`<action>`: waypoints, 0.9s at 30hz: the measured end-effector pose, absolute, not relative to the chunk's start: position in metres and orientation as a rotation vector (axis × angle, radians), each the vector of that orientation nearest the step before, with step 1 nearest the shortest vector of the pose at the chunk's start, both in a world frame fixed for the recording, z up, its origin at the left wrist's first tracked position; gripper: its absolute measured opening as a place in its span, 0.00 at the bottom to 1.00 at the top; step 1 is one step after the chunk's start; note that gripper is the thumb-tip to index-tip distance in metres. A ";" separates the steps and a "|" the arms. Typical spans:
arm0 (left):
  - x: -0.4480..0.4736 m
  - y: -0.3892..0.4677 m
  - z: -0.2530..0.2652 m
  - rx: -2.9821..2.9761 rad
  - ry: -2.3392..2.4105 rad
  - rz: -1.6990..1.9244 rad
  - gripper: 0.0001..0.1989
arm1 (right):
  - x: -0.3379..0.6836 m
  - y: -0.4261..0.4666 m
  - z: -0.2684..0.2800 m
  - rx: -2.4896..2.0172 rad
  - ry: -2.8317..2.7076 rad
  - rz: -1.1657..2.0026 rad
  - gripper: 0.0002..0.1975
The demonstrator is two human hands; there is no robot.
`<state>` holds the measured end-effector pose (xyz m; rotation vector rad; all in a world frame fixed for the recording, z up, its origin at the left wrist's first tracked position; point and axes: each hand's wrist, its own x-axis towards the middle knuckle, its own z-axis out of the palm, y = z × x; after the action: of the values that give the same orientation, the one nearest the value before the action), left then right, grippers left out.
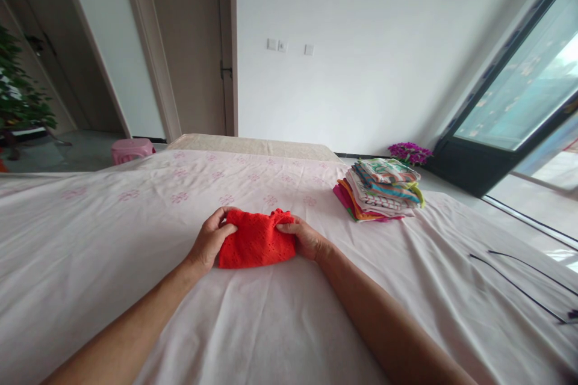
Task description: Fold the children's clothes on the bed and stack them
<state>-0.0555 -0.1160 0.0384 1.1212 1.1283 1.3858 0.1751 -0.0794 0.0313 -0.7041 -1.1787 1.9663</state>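
Observation:
A bright red piece of knitted cloth (pixel 257 240) with small holes in its weave and a ruffled upper edge is bunched or folded between my hands, low over the bed-like, cloth-covered surface. My left hand (pixel 211 234) pinches its left upper corner, thumb on the near side. At the right upper corner my right hand (pixel 307 237) grips it the same way, thumb in front. The fingers behind the cloth are hidden. Whether its lower edge rests on the sheet I cannot tell.
A stack of folded colourful cloths (pixel 379 189) stands to the right on the pale flowered sheet (pixel 149 234). Thin black cords or straps (pixel 519 289) lie at the right edge. Beyond are a pink stool (pixel 130 149), purple flowers (pixel 410 151) and a door (pixel 189 42).

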 end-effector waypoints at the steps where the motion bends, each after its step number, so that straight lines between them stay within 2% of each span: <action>1: -0.056 -0.115 0.038 1.127 1.161 1.380 0.16 | 0.175 -0.080 0.032 -0.702 -1.180 1.965 0.18; 4: -0.056 -0.113 0.034 1.120 1.265 1.373 0.17 | 0.175 -0.080 0.033 -0.699 -1.175 1.973 0.20; 10: -0.058 -0.108 0.025 1.074 1.321 1.365 0.27 | 0.175 -0.079 0.030 -0.721 -1.097 1.969 0.19; 19: -0.082 -0.094 -0.001 1.633 1.650 1.499 0.24 | 0.175 -0.076 0.028 -0.780 -0.923 1.855 0.18; 27: -0.090 -0.085 -0.005 1.555 1.724 1.413 0.22 | 0.175 -0.074 0.040 -0.891 -0.882 1.635 0.13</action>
<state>-0.0896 -0.0848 -0.0046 1.5549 1.7236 1.4130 0.1751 -0.0737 0.0400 -0.8913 -0.8822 1.6352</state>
